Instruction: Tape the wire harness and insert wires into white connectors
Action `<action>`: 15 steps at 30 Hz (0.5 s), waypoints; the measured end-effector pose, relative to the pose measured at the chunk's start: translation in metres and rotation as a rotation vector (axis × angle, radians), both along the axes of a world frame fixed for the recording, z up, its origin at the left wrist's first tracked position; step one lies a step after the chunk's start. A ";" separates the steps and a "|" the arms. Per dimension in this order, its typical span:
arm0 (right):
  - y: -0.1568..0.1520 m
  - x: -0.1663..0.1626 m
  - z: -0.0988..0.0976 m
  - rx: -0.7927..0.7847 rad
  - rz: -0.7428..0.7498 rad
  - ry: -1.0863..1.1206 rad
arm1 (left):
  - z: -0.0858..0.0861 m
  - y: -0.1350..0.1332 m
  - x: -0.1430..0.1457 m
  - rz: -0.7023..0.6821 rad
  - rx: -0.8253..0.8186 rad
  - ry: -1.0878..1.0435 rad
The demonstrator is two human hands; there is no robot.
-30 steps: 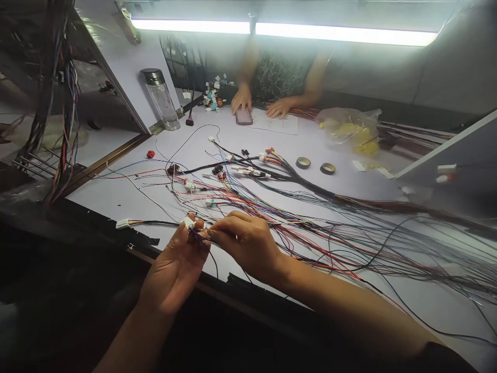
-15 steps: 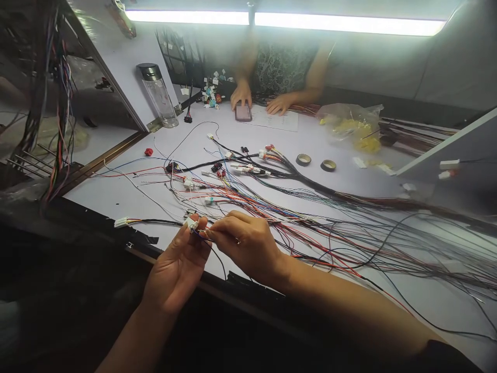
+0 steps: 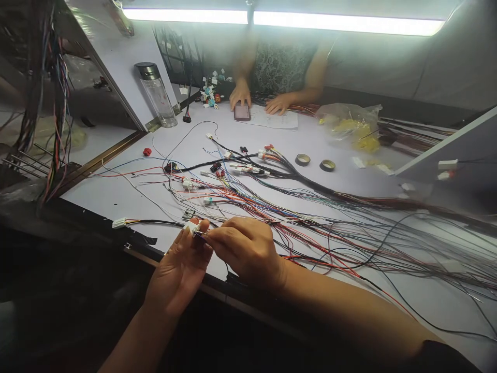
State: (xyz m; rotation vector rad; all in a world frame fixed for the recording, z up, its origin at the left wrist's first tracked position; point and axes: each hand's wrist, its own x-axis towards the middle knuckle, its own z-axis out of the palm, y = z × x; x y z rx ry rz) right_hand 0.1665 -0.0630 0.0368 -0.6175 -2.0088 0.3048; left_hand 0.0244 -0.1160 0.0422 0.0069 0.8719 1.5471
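Observation:
Between the thumb and fingers of my left hand (image 3: 176,274) is a white connector housing (image 3: 191,228), held over the table's near edge. My right hand (image 3: 248,251) is closed in a pinch on a thin wire (image 3: 202,234), whose end meets the right side of the housing. The fingertips hide most of that wire. Behind my hands a wiring harness (image 3: 248,207) of red, black, blue and white wires spreads over the table. To the left lies another white connector (image 3: 120,223) on a black-sleeved cable.
Two tape rolls (image 3: 303,159) and a red connector (image 3: 147,152) lie farther back. A glass bottle (image 3: 157,98) stands by the left panel. Across the table a person's hand (image 3: 241,96) touches a phone (image 3: 243,112), beside a bag of yellow parts (image 3: 353,127).
My right hand has brought the wire closer against the white connector housing. The left hand has shifted slightly, still holding the housing.

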 end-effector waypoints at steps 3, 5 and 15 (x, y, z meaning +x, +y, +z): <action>0.000 0.000 0.000 0.048 -0.014 -0.019 | -0.001 -0.001 -0.001 -0.004 0.003 -0.013; 0.000 0.001 0.001 0.090 -0.025 -0.026 | -0.001 -0.002 -0.002 -0.005 0.002 -0.020; 0.000 0.003 -0.002 0.154 -0.014 -0.045 | -0.005 -0.004 -0.004 -0.057 0.064 -0.028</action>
